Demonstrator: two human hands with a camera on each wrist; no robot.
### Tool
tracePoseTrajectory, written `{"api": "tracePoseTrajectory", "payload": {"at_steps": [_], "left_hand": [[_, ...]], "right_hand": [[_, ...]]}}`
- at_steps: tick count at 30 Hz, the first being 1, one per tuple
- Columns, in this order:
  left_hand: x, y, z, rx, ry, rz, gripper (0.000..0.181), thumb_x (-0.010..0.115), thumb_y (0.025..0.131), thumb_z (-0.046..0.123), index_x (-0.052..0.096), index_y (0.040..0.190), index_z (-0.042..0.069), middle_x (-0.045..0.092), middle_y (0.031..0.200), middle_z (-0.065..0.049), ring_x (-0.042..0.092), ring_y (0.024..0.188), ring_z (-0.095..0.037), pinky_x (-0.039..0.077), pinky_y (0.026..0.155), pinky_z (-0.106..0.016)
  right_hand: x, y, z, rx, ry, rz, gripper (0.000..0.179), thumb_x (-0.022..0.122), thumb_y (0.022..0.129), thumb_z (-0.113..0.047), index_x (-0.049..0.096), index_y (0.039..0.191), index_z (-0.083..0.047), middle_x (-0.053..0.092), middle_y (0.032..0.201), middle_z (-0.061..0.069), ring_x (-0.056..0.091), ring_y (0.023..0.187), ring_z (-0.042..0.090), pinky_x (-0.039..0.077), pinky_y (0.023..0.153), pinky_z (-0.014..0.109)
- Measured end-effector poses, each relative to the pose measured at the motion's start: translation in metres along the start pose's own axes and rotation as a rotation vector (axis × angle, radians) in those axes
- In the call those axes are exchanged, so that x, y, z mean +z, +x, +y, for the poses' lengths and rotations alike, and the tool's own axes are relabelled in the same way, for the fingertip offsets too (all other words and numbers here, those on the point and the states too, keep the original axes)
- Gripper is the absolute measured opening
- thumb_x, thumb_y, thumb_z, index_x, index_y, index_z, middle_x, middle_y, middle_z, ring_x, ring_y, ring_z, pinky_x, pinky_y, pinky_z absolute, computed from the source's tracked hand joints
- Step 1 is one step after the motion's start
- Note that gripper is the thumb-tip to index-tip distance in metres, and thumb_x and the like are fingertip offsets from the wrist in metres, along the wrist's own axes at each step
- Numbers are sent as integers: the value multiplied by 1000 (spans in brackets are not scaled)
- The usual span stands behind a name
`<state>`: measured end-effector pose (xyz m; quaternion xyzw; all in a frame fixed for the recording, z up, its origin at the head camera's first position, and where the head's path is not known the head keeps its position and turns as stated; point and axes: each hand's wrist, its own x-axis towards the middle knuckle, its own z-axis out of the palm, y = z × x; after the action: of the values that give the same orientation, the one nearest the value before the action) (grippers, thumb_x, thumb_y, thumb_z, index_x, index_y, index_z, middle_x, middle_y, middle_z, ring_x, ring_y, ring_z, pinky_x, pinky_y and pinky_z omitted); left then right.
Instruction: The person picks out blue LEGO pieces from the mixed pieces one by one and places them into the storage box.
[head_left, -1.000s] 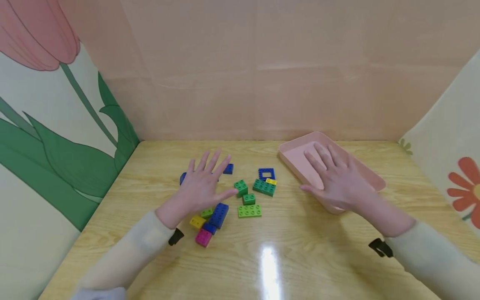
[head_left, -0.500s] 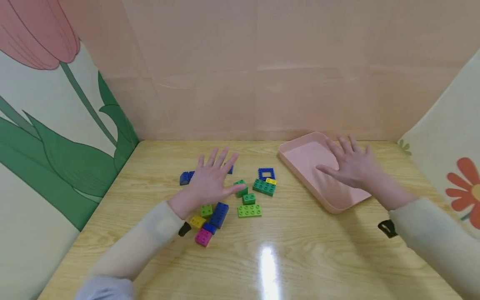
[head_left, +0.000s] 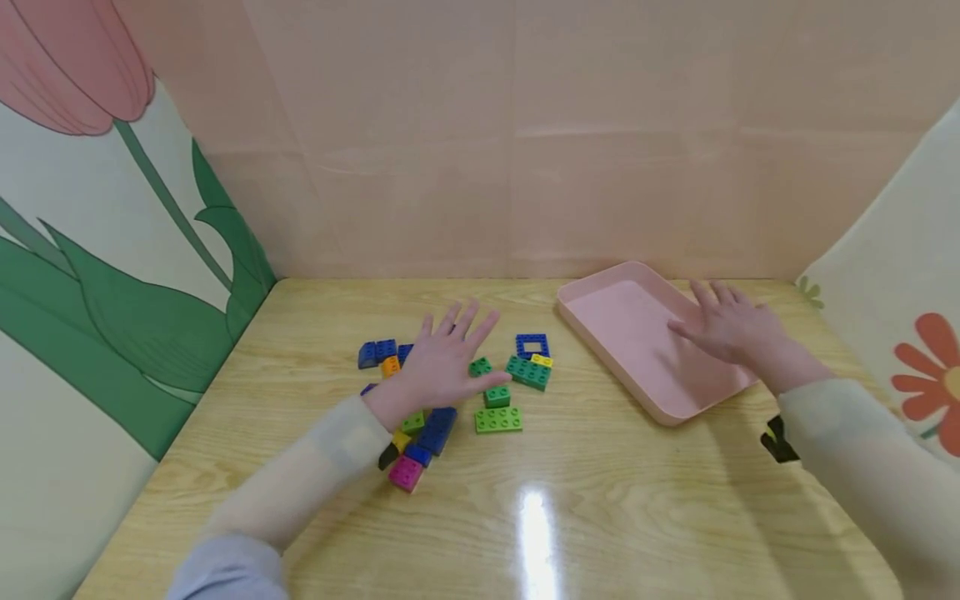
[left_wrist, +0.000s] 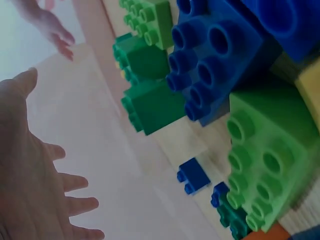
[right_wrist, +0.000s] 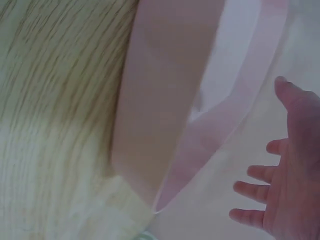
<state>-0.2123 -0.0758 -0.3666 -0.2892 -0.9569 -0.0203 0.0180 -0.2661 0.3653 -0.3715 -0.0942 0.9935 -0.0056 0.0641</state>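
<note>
My left hand (head_left: 438, 362) hovers over a loose group of toy building bricks, fingers spread and straight, holding nothing. Its palm and outstretched fingers also show in the left wrist view. Near it lie a long blue brick (head_left: 437, 431), a pink brick (head_left: 406, 473), a lime-green brick (head_left: 498, 420) and a dark green brick (head_left: 528, 372). Some bricks are partly hidden under the hand and wrist. Over the right side of a shallow pink tray (head_left: 637, 354) is my right hand (head_left: 738, 329), its fingers extended with nothing in them. No bricks show in the tray.
A square blue frame piece (head_left: 521, 347) and a small yellow brick (head_left: 542, 361) lie behind the dark green one. Several blue bricks (head_left: 385, 348) and an orange brick (head_left: 390, 367) are at the back left. Fabric-like walls enclose the wooden table (head_left: 615, 508) on three sides.
My left hand has shifted right across the bricks, uncovering blue and orange ones at the back left. The right hand has moved right, from the tray's middle to its right side. Bricks and tray stay put.
</note>
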Motion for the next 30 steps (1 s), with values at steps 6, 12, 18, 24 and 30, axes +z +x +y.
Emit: {"api": "tracePoseTrajectory", "payload": {"at_steps": [6,12,18,24,30], "left_hand": [[6,18,12,26,17,-18,91,27,87,80,8,158,26,18,160,-9,19,144,-32,20,109,-61],[6,54,35,17,-29,-13,88,28,88,78,17,156,23,36,152,-6,35,137,-27,31,106,-53],[13,97,73,-23,-77,30,86,26,90,77,36,149,16,54,136,-4,57,113,-20,49,84,-36],[34,123,109,-60,-193,29,72,26,91,76,57,112,14,59,72,4,48,48,-9,38,41,-25],[45,133,132,-98,-169,32,67,26,92,74,57,68,19,46,54,8,46,44,-8,36,43,-27]], "right_hand": [[9,4,16,31,6,-48,95,29,96,-66,15,146,14,22,138,48,25,121,67,33,87,73],[12,6,26,42,-12,-75,95,29,97,-65,18,143,17,22,135,50,32,117,66,39,82,70],[15,7,37,70,13,-54,98,26,94,-70,22,140,18,33,132,47,40,114,63,41,79,67],[19,9,43,80,28,-37,85,32,98,-61,29,136,14,46,124,43,50,103,60,45,72,64],[21,7,43,42,22,16,50,35,102,-37,40,124,7,56,106,39,57,89,56,46,66,61]]}}
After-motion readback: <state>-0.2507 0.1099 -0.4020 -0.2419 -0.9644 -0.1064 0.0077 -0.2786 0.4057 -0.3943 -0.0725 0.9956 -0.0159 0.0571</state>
